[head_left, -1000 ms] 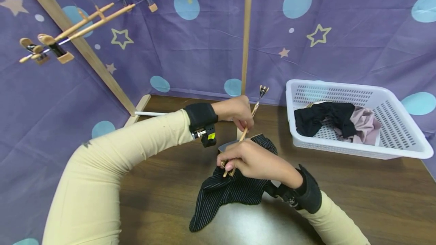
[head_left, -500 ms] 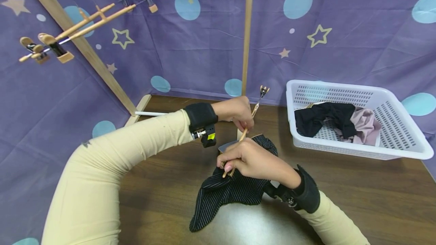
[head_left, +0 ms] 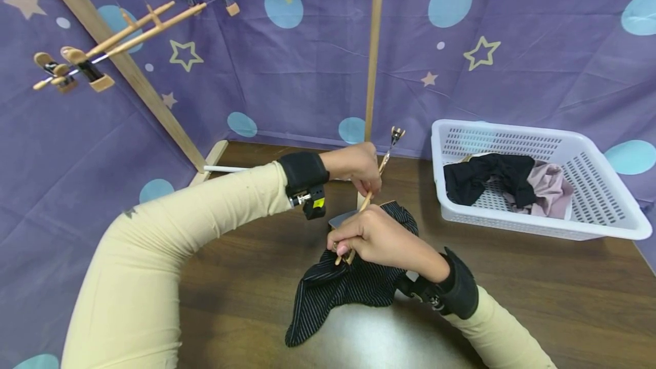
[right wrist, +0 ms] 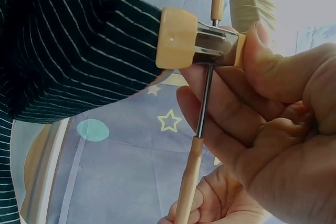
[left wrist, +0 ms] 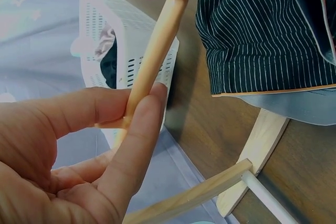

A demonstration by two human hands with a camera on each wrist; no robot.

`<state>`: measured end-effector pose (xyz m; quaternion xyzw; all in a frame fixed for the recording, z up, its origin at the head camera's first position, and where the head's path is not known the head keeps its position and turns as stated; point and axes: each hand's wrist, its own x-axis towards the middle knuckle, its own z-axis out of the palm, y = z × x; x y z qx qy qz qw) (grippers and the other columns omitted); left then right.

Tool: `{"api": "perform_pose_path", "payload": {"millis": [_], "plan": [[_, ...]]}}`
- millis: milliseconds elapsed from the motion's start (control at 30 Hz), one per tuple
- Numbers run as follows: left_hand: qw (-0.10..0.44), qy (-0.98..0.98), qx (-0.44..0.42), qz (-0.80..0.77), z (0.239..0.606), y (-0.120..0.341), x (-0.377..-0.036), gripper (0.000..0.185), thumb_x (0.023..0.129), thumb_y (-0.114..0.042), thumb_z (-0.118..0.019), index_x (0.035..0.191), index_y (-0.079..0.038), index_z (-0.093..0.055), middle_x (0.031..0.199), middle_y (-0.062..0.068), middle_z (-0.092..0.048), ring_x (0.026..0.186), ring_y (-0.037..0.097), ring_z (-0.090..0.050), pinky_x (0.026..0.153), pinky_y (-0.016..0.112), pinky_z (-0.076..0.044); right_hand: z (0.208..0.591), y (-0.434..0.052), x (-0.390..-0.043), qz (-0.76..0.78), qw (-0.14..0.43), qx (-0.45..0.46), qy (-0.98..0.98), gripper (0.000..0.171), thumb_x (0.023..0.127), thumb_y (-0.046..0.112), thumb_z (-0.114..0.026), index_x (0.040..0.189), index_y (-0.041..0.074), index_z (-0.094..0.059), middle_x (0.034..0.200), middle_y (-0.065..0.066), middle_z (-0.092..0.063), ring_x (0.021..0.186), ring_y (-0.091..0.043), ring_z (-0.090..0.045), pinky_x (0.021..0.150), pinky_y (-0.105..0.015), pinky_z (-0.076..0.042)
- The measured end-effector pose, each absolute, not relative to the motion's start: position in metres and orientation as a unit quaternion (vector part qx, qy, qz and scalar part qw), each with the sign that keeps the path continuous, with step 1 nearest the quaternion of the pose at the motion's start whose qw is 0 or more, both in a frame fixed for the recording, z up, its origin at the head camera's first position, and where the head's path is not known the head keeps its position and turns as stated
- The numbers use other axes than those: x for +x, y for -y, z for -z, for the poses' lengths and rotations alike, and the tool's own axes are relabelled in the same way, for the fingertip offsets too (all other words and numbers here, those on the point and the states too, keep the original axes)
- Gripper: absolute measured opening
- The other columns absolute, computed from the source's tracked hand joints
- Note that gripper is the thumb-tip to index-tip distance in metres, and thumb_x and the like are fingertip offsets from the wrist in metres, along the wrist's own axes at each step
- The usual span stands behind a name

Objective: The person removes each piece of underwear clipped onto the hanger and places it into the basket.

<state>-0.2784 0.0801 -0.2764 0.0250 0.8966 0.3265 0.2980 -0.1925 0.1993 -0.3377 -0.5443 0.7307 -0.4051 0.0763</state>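
Note:
A wooden clip hanger (head_left: 367, 200) is held over the table between both hands. My left hand (head_left: 372, 188) pinches its wooden bar (left wrist: 156, 50) between thumb and fingers. My right hand (head_left: 342, 246) pinches the tan clip (right wrist: 183, 38) at the hanger's near end. A black pin-striped garment (head_left: 348, 289) sits in that clip's jaws (right wrist: 68, 51) and trails down onto the table. The hanger's far clip (head_left: 396, 135) sticks out past the left hand with nothing in it.
A white plastic basket (head_left: 538, 130) at the right holds a black garment (head_left: 487, 178) and a pink one (head_left: 550, 187). A wooden rack post (head_left: 371, 44) rises behind the hands. More clip hangers (head_left: 128, 30) hang at upper left. The brown table (head_left: 512, 295) lies below.

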Motion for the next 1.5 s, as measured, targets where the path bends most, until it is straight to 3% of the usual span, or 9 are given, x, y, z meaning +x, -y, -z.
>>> {"api": "perform_pose_path", "payload": {"millis": [133,333,633,933,1200,1500], "plan": [[0.302,-0.896,0.026,-0.325,0.277,-0.082,-0.279,0.009,0.083,0.008,-0.072,0.081,0.004,-0.064,0.068,0.009,-0.068,0.052,0.012,-0.065,0.083,0.035,-0.064,0.338,-0.198,-0.192,0.409,0.072,-0.541,-0.731,0.008,0.090,0.003,-0.074,0.090,0.011,-0.077,0.078,0.004,-0.072,0.072,0.003,-0.060,0.066,-0.016,-0.054],[0.309,-0.886,0.012,-0.346,0.278,-0.083,-0.279,0.016,0.083,0.011,-0.070,0.081,0.002,-0.057,0.065,0.009,-0.066,0.053,0.014,-0.065,0.067,0.027,-0.064,0.340,-0.197,-0.192,0.413,0.054,-0.542,-0.730,0.010,0.090,0.003,-0.074,0.087,0.012,-0.076,0.076,0.005,-0.070,0.070,0.003,-0.058,0.065,-0.015,-0.052],[0.306,-0.894,0.006,-0.327,0.277,-0.084,-0.281,0.014,0.084,0.009,-0.070,0.079,0.002,-0.059,0.066,0.009,-0.067,0.051,0.012,-0.065,0.072,0.028,-0.064,0.342,-0.194,-0.191,0.422,0.023,-0.540,-0.728,0.010,0.088,0.001,-0.075,0.082,0.010,-0.074,0.073,0.005,-0.068,0.067,0.001,-0.057,0.060,-0.014,-0.051],[0.301,-0.903,0.015,-0.306,0.270,-0.082,-0.281,0.005,0.084,0.006,-0.073,0.088,0.008,-0.071,0.091,0.017,-0.073,0.056,0.012,-0.067,0.079,0.030,-0.064,0.344,-0.193,-0.191,0.437,-0.020,-0.535,-0.723,0.014,0.086,-0.004,-0.075,0.084,0.009,-0.077,0.080,0.003,-0.075,0.077,0.002,-0.064,0.064,-0.013,-0.055],[0.305,-0.887,0.018,-0.347,0.260,-0.081,-0.280,0.011,0.081,0.012,-0.071,0.086,0.007,-0.064,0.080,0.014,-0.065,0.062,0.016,-0.067,0.068,0.025,-0.063,0.341,-0.192,-0.191,0.448,-0.048,-0.533,-0.716,0.015,0.085,-0.002,-0.077,0.084,0.013,-0.078,0.079,0.005,-0.074,0.076,0.003,-0.064,0.065,-0.015,-0.055],[0.287,-0.899,0.019,-0.329,0.255,-0.082,-0.281,0.023,0.078,0.011,-0.074,0.095,0.006,-0.060,0.081,0.013,-0.066,0.055,0.014,-0.067,0.073,0.029,-0.064,0.335,-0.194,-0.192,0.446,-0.051,-0.537,-0.714,0.013,0.085,-0.003,-0.077,0.085,0.010,-0.078,0.080,0.003,-0.075,0.073,0.003,-0.064,0.065,-0.015,-0.055]]}}
